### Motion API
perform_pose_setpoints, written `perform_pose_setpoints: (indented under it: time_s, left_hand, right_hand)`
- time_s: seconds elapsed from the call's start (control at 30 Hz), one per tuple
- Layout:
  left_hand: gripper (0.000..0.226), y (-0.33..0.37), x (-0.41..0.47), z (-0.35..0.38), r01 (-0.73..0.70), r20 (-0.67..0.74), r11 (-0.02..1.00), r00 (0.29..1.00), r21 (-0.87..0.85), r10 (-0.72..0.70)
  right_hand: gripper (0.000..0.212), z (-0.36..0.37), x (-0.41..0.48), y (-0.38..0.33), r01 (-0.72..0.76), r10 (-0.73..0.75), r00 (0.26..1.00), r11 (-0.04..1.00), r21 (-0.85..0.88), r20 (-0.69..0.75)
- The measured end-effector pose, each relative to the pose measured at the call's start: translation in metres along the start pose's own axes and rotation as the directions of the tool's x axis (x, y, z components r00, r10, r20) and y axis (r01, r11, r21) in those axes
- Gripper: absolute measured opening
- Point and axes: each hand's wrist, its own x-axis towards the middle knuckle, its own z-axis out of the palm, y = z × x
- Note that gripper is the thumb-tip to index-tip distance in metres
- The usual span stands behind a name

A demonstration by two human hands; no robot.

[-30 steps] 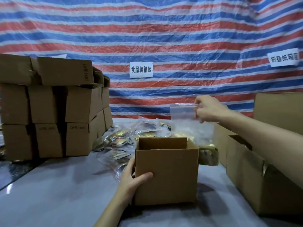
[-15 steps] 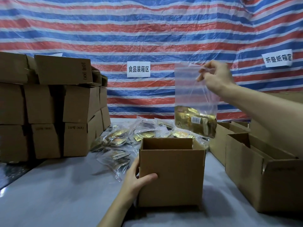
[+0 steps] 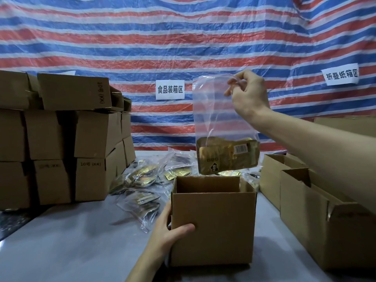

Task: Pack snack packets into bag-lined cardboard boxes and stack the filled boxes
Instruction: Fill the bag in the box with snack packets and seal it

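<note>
An open brown cardboard box (image 3: 213,224) stands on the grey table in front of me. My left hand (image 3: 168,231) grips its left front corner, thumb across the front face. My right hand (image 3: 247,96) pinches the top edge of a clear plastic bag (image 3: 211,119) that hangs straight above the box. Gold snack packets (image 3: 225,156) lie in the bottom of the bag, just over the box's rear rim. More bagged gold packets (image 3: 142,184) lie in a heap behind and left of the box.
Closed boxes (image 3: 67,139) are stacked three high at the left. Two open boxes (image 3: 325,220) stand along the right edge. A striped tarpaulin with white paper signs (image 3: 169,89) hangs behind the table.
My right hand has lifted the bag of packets off the heap and brought it over the open box. My left hand has stayed on the box's corner.
</note>
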Motion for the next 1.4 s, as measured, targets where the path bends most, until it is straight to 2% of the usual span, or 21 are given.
perform_pose_setpoints:
  time_s: [0.17,0.43,0.63,0.77,0.9,1.0,1.13,1.27,1.3,1.4]
  left_hand:
    - [0.077,0.0,0.0,0.0,0.005,0.009,1.0,1.0,-0.013,-0.005]
    - [0.092,0.004,-0.001,0.001,0.004,0.013,1.0,1.0,0.007,-0.004]
    - [0.086,0.002,0.0,0.001,-0.01,0.021,1.0,1.0,0.019,0.009]
    - [0.083,0.0,0.001,0.001,-0.018,0.01,1.0,1.0,0.022,0.018]
    - [0.086,-0.003,0.003,0.0,-0.027,0.0,0.999,1.0,0.031,0.027]
    - [0.09,-0.005,0.005,-0.001,-0.034,-0.001,0.999,0.999,0.031,0.034]
    - [0.093,-0.007,0.006,-0.003,-0.027,0.015,0.999,1.0,0.018,0.027]
    - [0.092,-0.006,0.007,-0.003,-0.026,0.012,0.999,1.0,0.044,0.026]
    - [0.092,-0.006,0.007,-0.003,-0.027,0.011,0.998,1.0,0.05,0.026]
    - [0.097,-0.004,0.006,-0.003,-0.03,0.015,0.998,0.999,0.054,0.029]
  right_hand:
    - [0.018,0.004,-0.004,-0.001,0.03,-0.031,0.998,0.999,0.013,0.051]
    - [0.014,0.01,-0.014,0.001,0.077,-0.085,0.988,0.995,0.065,0.127]
    - [0.013,0.012,-0.023,-0.002,0.105,-0.128,0.974,0.986,0.127,0.189]
    - [0.015,0.008,-0.033,0.0,0.135,-0.163,0.936,0.985,0.111,0.312]
    - [0.013,-0.001,-0.046,0.002,0.153,-0.215,0.854,0.974,0.167,0.474]
    - [0.012,-0.006,-0.051,0.007,0.153,-0.203,0.764,0.979,0.134,0.612]
    - [0.007,-0.011,-0.052,0.014,0.155,-0.12,0.599,0.987,0.032,0.792]
    - [0.011,-0.016,-0.061,0.02,0.196,0.068,0.39,0.968,-0.155,0.918]
    - [0.011,-0.016,-0.064,0.021,0.214,0.109,0.357,0.957,-0.194,0.928]
    - [0.012,-0.017,-0.069,0.021,0.224,0.145,0.365,0.945,-0.238,0.92]
